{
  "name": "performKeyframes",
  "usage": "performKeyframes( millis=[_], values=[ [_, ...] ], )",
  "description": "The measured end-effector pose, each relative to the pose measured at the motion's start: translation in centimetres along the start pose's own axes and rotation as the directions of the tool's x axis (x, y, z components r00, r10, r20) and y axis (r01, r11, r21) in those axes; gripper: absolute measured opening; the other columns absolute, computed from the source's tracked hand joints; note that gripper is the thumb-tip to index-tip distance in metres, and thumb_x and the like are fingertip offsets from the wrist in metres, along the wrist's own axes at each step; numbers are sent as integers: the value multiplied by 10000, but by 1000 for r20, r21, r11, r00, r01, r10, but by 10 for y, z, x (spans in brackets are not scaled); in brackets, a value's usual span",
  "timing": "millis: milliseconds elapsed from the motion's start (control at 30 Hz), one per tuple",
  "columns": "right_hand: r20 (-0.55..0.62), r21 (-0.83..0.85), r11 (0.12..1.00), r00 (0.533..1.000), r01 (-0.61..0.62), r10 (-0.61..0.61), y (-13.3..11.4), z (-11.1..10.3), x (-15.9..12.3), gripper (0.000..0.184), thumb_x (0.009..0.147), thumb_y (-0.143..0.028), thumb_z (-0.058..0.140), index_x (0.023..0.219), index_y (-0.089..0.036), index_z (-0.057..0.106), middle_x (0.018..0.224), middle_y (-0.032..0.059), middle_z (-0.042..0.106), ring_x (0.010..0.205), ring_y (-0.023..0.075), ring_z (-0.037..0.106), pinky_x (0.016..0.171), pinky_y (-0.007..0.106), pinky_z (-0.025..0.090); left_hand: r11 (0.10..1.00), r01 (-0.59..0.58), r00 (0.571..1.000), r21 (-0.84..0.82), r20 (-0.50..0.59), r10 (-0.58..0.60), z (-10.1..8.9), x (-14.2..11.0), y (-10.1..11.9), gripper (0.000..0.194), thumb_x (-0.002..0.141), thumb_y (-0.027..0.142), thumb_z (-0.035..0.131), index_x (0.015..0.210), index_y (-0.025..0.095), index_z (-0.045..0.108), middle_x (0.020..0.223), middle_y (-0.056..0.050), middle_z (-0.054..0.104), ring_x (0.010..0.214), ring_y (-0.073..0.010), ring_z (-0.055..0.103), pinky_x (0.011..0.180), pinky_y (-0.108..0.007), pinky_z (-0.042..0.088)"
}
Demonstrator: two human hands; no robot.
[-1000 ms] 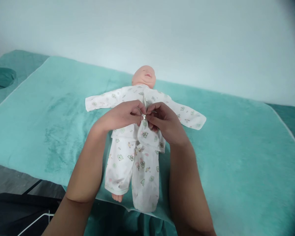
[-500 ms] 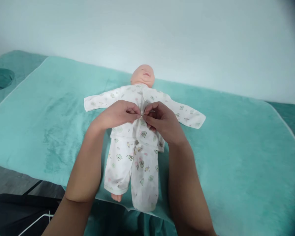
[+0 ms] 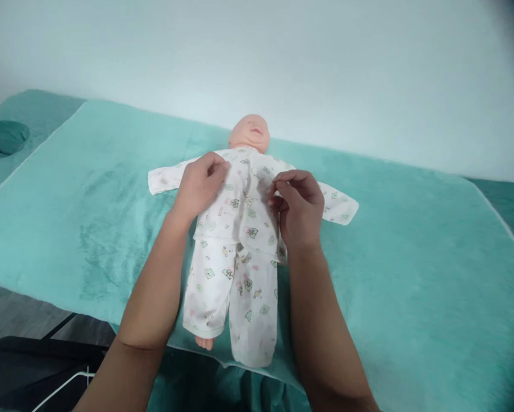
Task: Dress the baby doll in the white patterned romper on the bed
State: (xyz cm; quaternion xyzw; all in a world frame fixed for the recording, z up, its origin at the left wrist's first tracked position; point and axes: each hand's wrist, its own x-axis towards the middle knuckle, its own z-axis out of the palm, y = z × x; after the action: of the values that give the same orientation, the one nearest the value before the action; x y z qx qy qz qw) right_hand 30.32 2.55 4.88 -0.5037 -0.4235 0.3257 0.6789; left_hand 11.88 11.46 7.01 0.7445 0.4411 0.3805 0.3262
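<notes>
A baby doll (image 3: 248, 133) lies on its back in a white, printed long-sleeved top (image 3: 222, 220) and matching trousers (image 3: 207, 280). The top's front edges meet down the middle of the chest. Over the doll's chest and sleeve on the left side of the view is my left hand (image 3: 203, 184), loosely bent, with no object visible in it. My right hand (image 3: 302, 203) hovers over the other side of the top, fingers curled but apart, holding nothing visible. One foot (image 3: 204, 343) shows below a trouser leg; the other trouser end hides its foot.
A green plush cover (image 3: 411, 257) spreads over the bed beneath the doll. To the far left the bed has a round hole (image 3: 3, 137). A pale wall (image 3: 325, 68) stands behind. At the lower left is a black object (image 3: 34, 372) with a white cord (image 3: 63, 389).
My hands have let go of the top's front edges at mid-chest and moved apart, the left one up and leftward, the right one rightward. The doll lies as before.
</notes>
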Motion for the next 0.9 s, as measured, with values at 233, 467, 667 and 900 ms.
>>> performKeyframes(
  millis=[233,467,667,900],
  values=[
    [101,-302,938,984,169,-145,16,2,5,292,928,-381,637,1204,-303,687,1406,23,643,1367,231,556,1212,477,415,907,-119,991,404,-1,130,11,8,-23,333,1049,322,372,1246,244,629,1303,-94,656,1243,-265,560,1054,-455,432],
    [196,-498,864,980,76,27,16,-2,10,542,977,-575,528,1475,-363,549,1650,-26,421,1556,222,341,1315,500,221,887,-107,994,449,37,101,10,7,-21,432,1076,401,287,1350,286,602,1442,-82,615,1348,-252,523,1104,-474,397],
    [126,-756,651,991,61,53,33,-21,25,549,1043,-549,317,1534,-356,473,1678,-4,369,1590,231,256,1294,615,36,851,-56,996,522,-34,86,12,10,-37,445,1072,345,260,1357,310,599,1458,-53,619,1381,-236,504,1213,-515,278],
    [22,-922,385,998,46,-65,58,-55,33,578,1023,-526,351,1533,-286,475,1630,80,447,1520,319,357,1240,679,132,787,18,991,616,-116,68,-6,-14,-75,519,982,317,491,1501,319,496,1587,-80,491,1474,-318,384,1278,-597,108]
  ],
)
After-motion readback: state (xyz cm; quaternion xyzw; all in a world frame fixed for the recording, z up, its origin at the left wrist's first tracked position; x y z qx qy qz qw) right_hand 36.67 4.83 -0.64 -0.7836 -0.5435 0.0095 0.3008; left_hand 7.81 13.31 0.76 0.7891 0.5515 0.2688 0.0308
